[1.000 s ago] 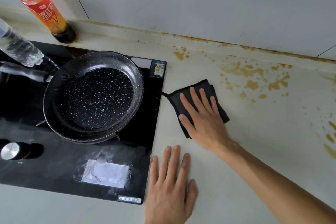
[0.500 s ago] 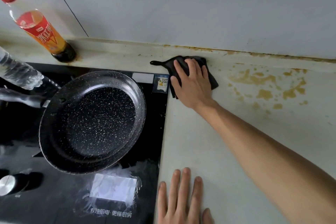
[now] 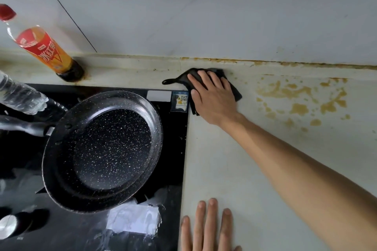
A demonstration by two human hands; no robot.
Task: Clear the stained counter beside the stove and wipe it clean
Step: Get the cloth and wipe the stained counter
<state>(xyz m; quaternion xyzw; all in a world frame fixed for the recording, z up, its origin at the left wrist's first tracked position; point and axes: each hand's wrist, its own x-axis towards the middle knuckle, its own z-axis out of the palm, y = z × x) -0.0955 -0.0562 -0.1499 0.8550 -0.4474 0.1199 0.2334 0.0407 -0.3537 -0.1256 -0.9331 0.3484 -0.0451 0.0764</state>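
two hands are on the pale counter. the right hand lies flat on a black cloth, fingers stretched out and slightly spread, pressing it down rather than clutching it. the cloth sits at the counter's back edge, just beside the stove's far right corner, with a thin dark loop sticking out to the left along the back ledge. the left hand rests palm down near the counter's front edge, fingers straight and close together, holding nothing.

brown stains are spattered over the counter toward its back right, near the cloth but apart from it, and a brownish line runs along the seam under the wall.

on the black stove stands a speckled frying pan, handle pointing left. a red-labelled bottle stands on the back ledge behind the stove's far left. a clear plastic bottle is at the left edge.
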